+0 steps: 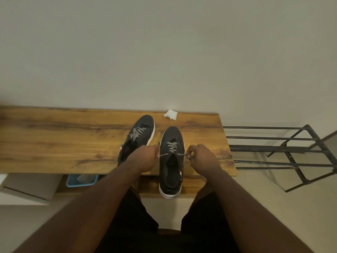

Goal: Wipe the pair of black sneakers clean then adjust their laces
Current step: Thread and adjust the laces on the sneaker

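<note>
**Lace pulled crosswise, shoe lying lengthwise**

My left hand (145, 157) is curled into a loose fist at the left side of the nearer sneaker (171, 161), and its fingers pinch one end of the black-and-white lace (172, 148) just where the lace leaves the top eyelets. My right hand (200, 157) mirrors it on the right side, thumb and forefinger pinching the other end; the spare tail of that end runs out past my knuckles and lies on the wood further right. Between my two pinches the lace is stretched in a nearly straight line, left to right, across the shoe's throat.

That line is what the next pull turns on, as I judge it. The sneaker's long axis runs near to far, toe pointing away toward the wall (164, 52), heel hanging over the near edge of the wooden tabletop (54, 139). So the lace lies square across the shoe, and both hands sit about level with each other, neither one nearer the tongue. An even outward pull should tighten the upper crossings without twisting the shoe.

The second sneaker (140, 134) stands just to the left and a little further back, toe angled to the far right, its laces loosely crossed and untouched by either hand. A crumpled white wipe (170, 114) rests by the far edge, well apart from my fingers. To the right of the table stands a dark metal rack (282, 148); below the table's near edge a blue basket (82, 180) shows.
</note>
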